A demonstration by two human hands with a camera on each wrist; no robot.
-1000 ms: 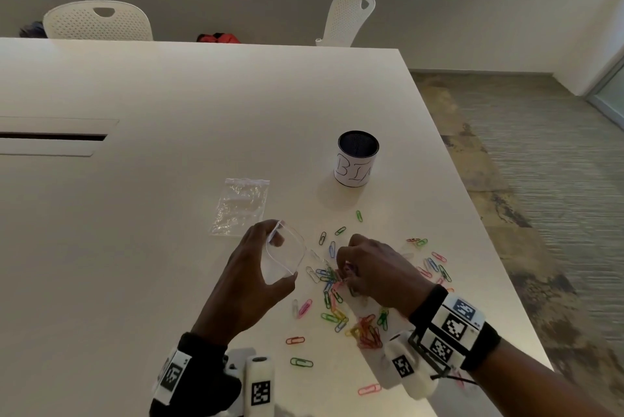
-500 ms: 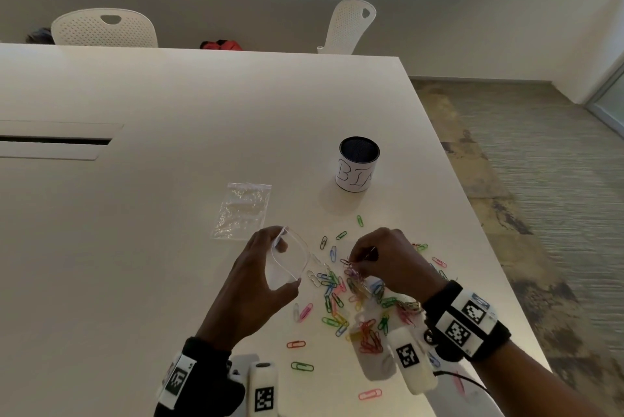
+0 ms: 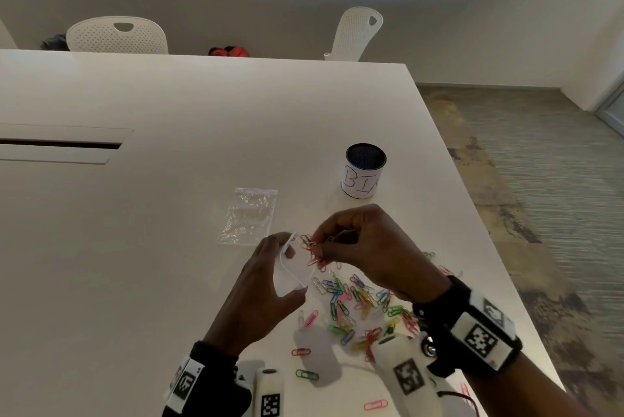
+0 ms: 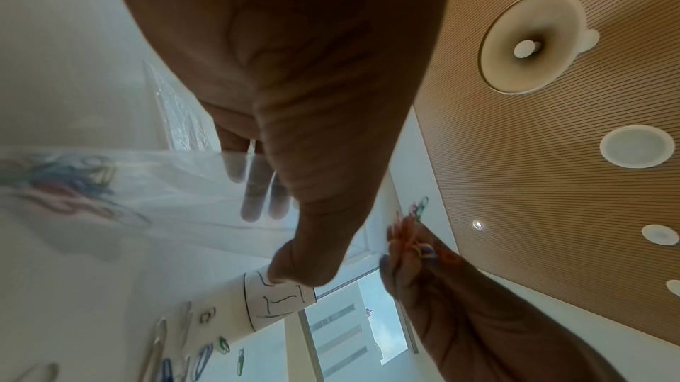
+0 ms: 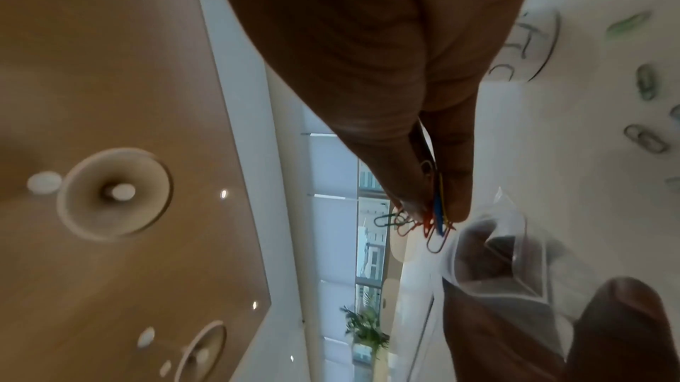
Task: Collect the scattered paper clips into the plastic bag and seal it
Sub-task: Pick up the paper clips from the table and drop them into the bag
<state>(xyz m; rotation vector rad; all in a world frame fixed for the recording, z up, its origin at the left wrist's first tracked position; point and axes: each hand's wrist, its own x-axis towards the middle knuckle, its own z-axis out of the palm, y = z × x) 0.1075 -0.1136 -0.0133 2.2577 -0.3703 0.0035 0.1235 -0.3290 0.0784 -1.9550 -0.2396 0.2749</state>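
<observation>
On the wide white counter [image 3: 169, 214], smooth and matte, two perforated white chairs [image 3: 116, 35] stand at the far edge. A cable slot [image 3: 60, 145] is cut into the left side. A cylindrical cup [image 3: 364, 170], dark inside with a white hand-lettered paper wrap, stands past the hands. A spare clear zip bag [image 3: 250, 215], crinkled and flat, lies left of the cup, apart from both hands.

Right hand [image 3: 371, 247]: raised above the pile, higher than 0.5 s ago, when it was low among the clips. Its fingers [image 5: 452, 184] and thumb pinch a bunch of clips [image 3: 312, 249], thin bent wire in red, blue and yellow, which hang at the mouth of the bag. This hand hides part of the pile behind it.

Left hand [image 3: 266, 285]: fingers [image 4: 257, 184] curled round the plastic bag [image 3: 292, 273], thin clear film, holding it above the counter with its mouth spread toward the right hand. Grip as 0.5 s ago. The left wrist view shows some clips already inside.

Scattered paper clips [image 3: 358, 308]: a loose multicoloured pile on the counter below and between the wrists; a few strays lie nearer the near edge.
</observation>
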